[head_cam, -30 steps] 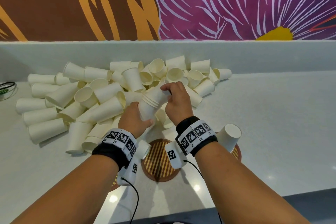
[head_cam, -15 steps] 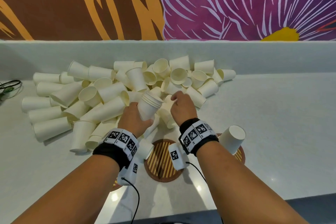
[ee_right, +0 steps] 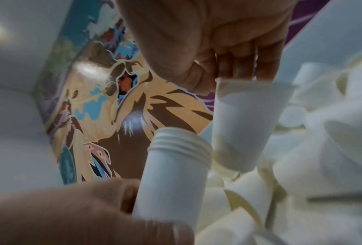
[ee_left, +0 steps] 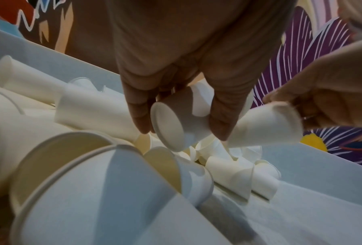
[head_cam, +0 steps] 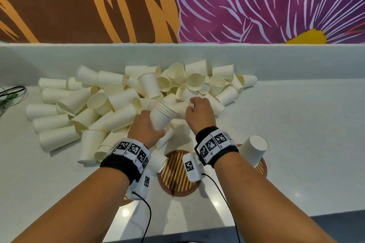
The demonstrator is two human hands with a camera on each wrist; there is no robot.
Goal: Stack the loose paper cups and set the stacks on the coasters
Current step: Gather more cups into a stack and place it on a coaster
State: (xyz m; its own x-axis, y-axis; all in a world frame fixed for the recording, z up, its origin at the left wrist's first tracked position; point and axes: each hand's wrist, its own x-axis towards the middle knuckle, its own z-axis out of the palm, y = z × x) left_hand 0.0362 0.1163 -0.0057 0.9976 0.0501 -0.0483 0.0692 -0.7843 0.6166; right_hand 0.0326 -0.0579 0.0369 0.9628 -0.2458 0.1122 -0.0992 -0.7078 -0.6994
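While my left hand grips the nested stack around its lower wall, rims tilted up and away from me, my right hand has left the stack's mouth and dropped into the heap of loose cups by the tabletop's back edge. A second ago it was seating a cup on the stack; now thumb and fingers pinch the rim of one fresh cup, lifted just beside the stack. So the last cup went in and the next is in hand, not yet nested. Striped coaster near the front edge sits bare between my wrists; an upturned cup stands on the coaster to its right. Most cups remain unstacked: early in the task, I judge.
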